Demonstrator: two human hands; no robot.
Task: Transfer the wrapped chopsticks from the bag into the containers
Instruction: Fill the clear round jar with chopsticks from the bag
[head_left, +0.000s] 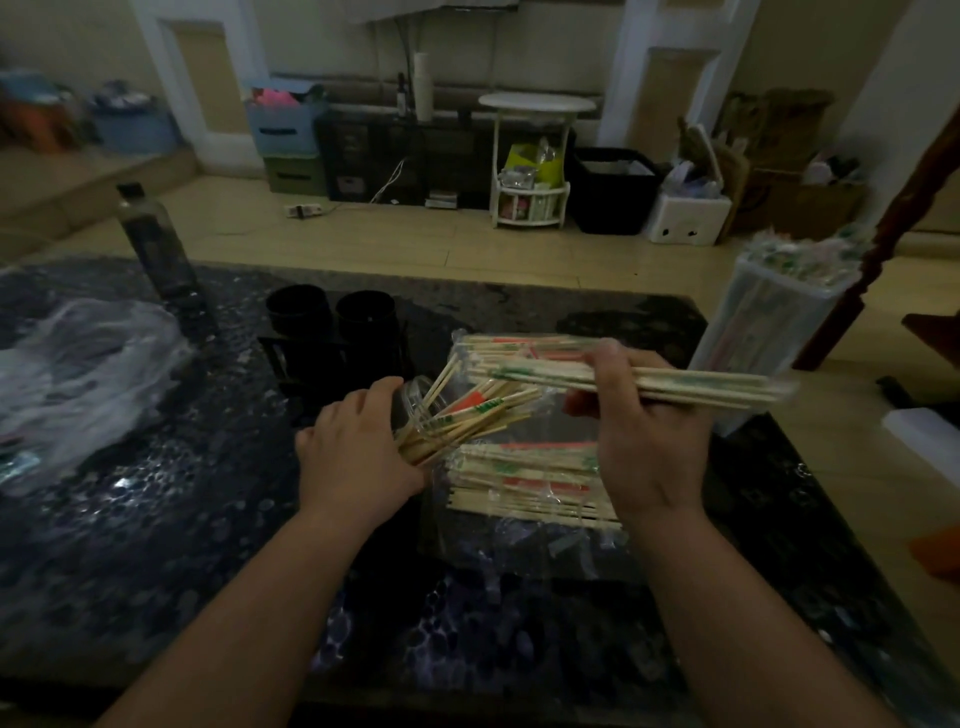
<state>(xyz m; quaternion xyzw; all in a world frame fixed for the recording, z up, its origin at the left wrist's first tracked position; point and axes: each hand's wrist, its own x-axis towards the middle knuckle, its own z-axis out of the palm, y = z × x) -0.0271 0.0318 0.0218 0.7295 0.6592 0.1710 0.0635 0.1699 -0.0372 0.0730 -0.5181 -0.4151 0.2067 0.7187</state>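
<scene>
Now the left grip (358, 457) is clasping the tilted jar (415, 397) beside the bag (519, 548) while the right grip (649, 441), clutching a bundle (691, 383), should be aiming ends-first.

2 cups (332, 312) behind chopsticks (524, 478)

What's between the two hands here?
In the head view, wrapped chopsticks fan from the clear container the left hand grips, toward the bundle in the right hand; the bag lies beneath.

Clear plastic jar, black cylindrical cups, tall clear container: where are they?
Clear plastic jar (415, 397): head view, wall near its mouth.
Black cylindrical cups (365, 312): head view, right cup's wall.
Tall clear container (763, 332): head view, side wall.
</scene>
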